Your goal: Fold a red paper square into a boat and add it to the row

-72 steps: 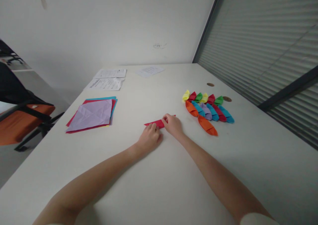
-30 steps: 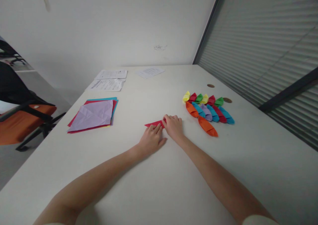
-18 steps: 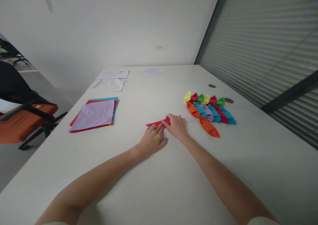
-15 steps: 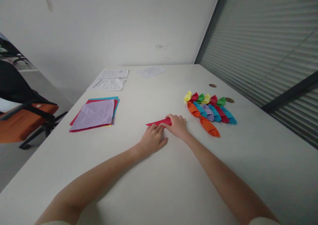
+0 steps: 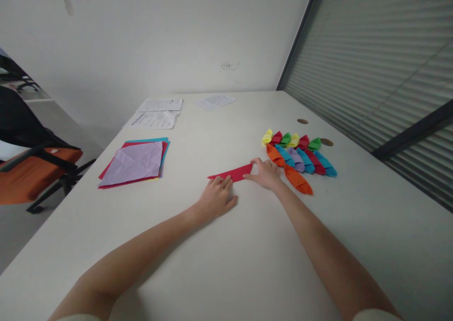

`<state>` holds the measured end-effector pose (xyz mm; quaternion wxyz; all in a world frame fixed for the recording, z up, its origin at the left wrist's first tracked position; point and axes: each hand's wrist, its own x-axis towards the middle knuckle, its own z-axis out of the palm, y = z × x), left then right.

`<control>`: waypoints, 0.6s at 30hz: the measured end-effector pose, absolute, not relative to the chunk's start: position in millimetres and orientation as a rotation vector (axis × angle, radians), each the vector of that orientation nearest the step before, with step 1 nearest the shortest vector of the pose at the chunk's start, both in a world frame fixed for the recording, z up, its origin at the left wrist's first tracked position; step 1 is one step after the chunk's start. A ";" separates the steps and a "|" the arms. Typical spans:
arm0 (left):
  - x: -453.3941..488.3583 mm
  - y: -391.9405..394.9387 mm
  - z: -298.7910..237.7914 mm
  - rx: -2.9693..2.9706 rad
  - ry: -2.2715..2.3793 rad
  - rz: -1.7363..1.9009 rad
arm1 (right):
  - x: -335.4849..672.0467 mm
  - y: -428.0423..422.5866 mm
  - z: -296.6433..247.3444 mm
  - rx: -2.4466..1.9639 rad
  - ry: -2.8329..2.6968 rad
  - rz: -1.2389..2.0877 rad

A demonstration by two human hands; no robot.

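Outward to the right is where our right hand (image 5: 267,171) has gone since the earlier frame, baring more of the red strip (image 5: 239,173), whose left tip has stayed put. For the work, that means the strip's face now shows between our hands, its folds easier to check.

Going left to right, we have the chair (image 5: 42,170) beside the table (image 5: 198,264), then the stack (image 5: 132,163) with a creased purple sheet on top, and printed pages (image 5: 154,119) behind it. Our left hand (image 5: 215,198) rests fingers down on the strip's near edge, thumb held apart. The strip lies mid-table. Our right hand is parted wide, thumb and forefinger at the strip's right end; whether it grips, we cannot tell. Beyond are two rows of folded pieces (image 5: 297,162) and a lone orange piece (image 5: 297,181) nearest us. We see no container; all these papers lie straight on the table.
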<state>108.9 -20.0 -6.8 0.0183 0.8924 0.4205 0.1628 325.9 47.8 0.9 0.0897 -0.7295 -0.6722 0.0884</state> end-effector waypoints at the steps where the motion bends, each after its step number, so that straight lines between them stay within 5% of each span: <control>1: 108.8 -20.0 -7.2 2.768 1.308 0.511 | 329.8 49.1 0.9 -2.180 -1.985 0.273; 18: 111.0 -21.4 -3.0 2.790 1.396 0.484 | 311.7 48.3 -4.4 -1.614 -2.180 0.309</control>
